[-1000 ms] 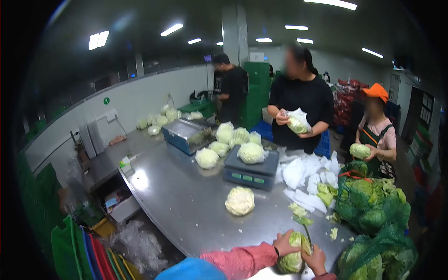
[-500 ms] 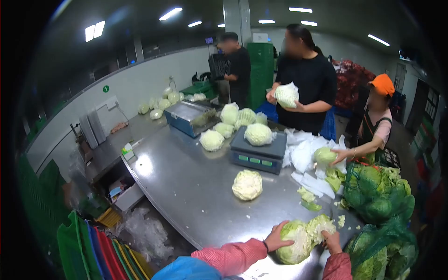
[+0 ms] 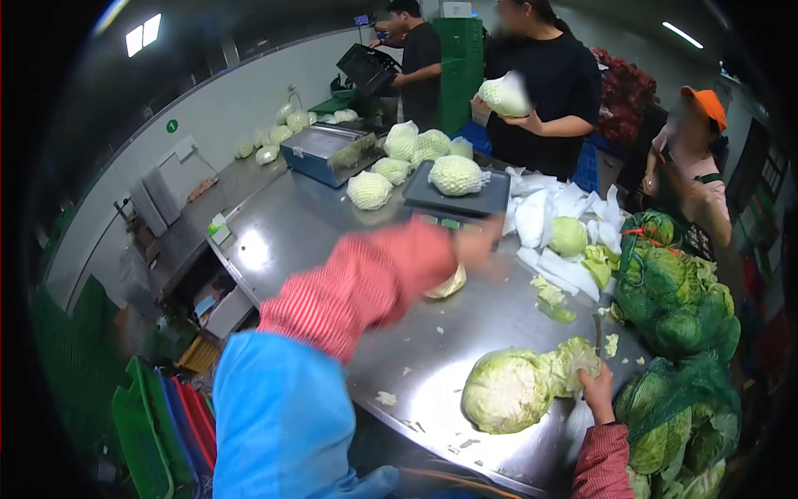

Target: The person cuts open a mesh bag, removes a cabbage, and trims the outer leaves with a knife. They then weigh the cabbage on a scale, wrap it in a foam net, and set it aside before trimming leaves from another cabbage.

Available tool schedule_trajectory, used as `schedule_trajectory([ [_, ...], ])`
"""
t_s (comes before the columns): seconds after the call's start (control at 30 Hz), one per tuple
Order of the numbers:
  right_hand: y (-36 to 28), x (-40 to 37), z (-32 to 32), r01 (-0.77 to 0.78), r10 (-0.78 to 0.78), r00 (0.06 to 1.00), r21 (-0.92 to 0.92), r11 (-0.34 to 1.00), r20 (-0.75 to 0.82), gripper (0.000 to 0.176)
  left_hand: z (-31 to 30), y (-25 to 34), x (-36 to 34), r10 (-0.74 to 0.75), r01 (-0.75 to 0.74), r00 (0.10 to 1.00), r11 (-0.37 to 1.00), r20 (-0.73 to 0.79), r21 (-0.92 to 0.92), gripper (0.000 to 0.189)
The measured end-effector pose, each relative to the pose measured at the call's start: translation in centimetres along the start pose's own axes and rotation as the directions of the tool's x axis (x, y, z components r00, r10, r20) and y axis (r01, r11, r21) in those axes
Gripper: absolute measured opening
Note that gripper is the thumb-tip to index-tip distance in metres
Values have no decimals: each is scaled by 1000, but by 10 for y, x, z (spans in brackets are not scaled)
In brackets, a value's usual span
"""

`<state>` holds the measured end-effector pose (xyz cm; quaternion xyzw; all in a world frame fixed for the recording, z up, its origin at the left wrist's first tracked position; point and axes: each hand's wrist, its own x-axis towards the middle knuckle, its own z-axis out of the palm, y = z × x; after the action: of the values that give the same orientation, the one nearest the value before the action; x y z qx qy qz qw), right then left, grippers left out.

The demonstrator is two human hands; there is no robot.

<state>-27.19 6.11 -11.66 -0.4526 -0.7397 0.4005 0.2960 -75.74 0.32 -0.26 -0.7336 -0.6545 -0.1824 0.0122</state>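
My left hand (image 3: 482, 249) is smeared by motion, stretched out over the table in front of the scale; its fingers are unclear. Under that forearm, a pale trimmed cabbage (image 3: 450, 285) is mostly hidden. Nearer me, a partly peeled cabbage (image 3: 507, 391) lies on the steel table (image 3: 432, 366), its loosened leaves (image 3: 572, 363) spreading rightward. My right hand (image 3: 597, 394) is closed at the end of those leaves, and a thin dark knife-like tool (image 3: 598, 331) sticks up from it.
A scale (image 3: 490, 200) bears a net-wrapped cabbage (image 3: 456, 176). White foam nets (image 3: 540, 218) lie around a green cabbage (image 3: 568, 236). Green mesh sacks of cabbages (image 3: 677, 299) line the right edge. Across the table, a person (image 3: 544, 91) holds a wrapped cabbage; others stand beyond.
My left hand has left the peeled cabbage and swung forward to the pale one. My right hand stays at the leaves. The orange-capped person's hand has left the green cabbage.
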Motion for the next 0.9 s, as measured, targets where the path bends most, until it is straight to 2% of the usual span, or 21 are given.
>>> schedule_trajectory([
  [0.03, -15, -2, -2, 17, -17, 1000, -31, 999, -13, 30, -61, 37, 25, -194, 130, 976, 889, -103, -439, 59],
  [0.07, -17, -2, -2, 24, -25, 999, -32, 999, -28, 30, -123, 75, 50, -387, -36, 899, 403, -206, -915, 54],
  [0.1, -12, -7, -4, 24, -26, 999, -36, 999, -46, 29, -187, 114, 75, -552, -329, 781, 36, -293, -944, 49],
  [0.13, -11, -14, -8, 19, -22, 998, -43, 999, -65, 29, -184, 104, 86, -512, -408, 727, 215, -458, -887, 66],
  [0.17, -11, -19, -12, 20, -23, 996, -34, 999, -86, 29, -160, 104, 93, -515, -254, 762, 320, -393, -913, 61],
  [0.2, -14, -26, -16, 18, -21, 995, -29, 999, -97, 30, -112, 107, 92, -320, -245, 758, 668, -569, -703, 58],
  [0.23, -15, -31, -18, 18, -19, 994, -19, 1000, -105, 30, -81, 121, 68, -341, 152, 908, 808, -242, -569, 64],
  [0.27, -14, -36, -20, 16, -17, 996, -11, 1000, -89, 30, -7, 112, 51, -203, 96, 969, 835, -142, -541, 78],
  [0.3, -20, -40, -20, 17, -19, 996, -27, 999, -92, 30, 46, 122, 26, -159, 110, 986, 849, -51, -517, 87],
  [0.33, -29, -46, -20, 16, -21, 995, -47, 999, -95, 30, 63, 151, -7, -160, 168, 985, 864, 57, -474, 92],
  [0.37, -34, -48, -20, 19, -26, 995, -67, 998, -98, 30, 106, 159, -28, -243, 303, 953, 754, 180, -583, 97],
  [0.4, -33, -47, -20, 29, -37, 994, -78, 997, -104, 30, 137, 169, -48, -310, 371, 929, 775, 204, -512, 99],
  [0.47, -29, -44, -20, 52, -64, 992, -107, 993, -107, 28, 142, 191, -69, -349, 490, 864, 753, 363, -440, 98],
  [0.57, 39, -16, -5, -25, 67, 978, 207, 978, -198, 28, 128, 191, -71, -301, 537, 807, 731, 507, -421, 93],
  [0.6, 39, -14, -3, -147, 199, 968, 304, 941, -151, 29, 144, 185, -79, -342, 535, 816, 751, 465, -388, 86],
  [0.67, 25, -4, -2, -368, 432, 901, 471, 802, -31, 30, 151, 186, -95, -405, 572, 813, 688, 418, -447, 83],
  [0.7, 34, 4, 4, -411, 492, 870, 496, 765, -37, 31, 152, 183, -100, -436, 581, 813, 662, 387, -473, 82],
  [0.73, 49, 13, 12, -450, 549, 835, 523, 724, -41, 31, 148, 190, -107, -525, 629, 777, 660, 347, -410, 78],
  [0.77, 64, 19, 17, -493, 611, 791, 550, 675, -41, 32, 151, 189, -117, -583, 662, 744, 579, 326, -476, 79],
  [0.87, 69, 36, 11, -436, 605, 782, 561, 704, -150, 31, 172, 188, -152, -740, 670, 615, 309, 271, -675, 78],
  [0.9, 63, 41, 8, -410, 595, 779, 559, 721, -195, 31, 182, 188, -159, -783, 680, 568, 271, 255, -682, 80],
])
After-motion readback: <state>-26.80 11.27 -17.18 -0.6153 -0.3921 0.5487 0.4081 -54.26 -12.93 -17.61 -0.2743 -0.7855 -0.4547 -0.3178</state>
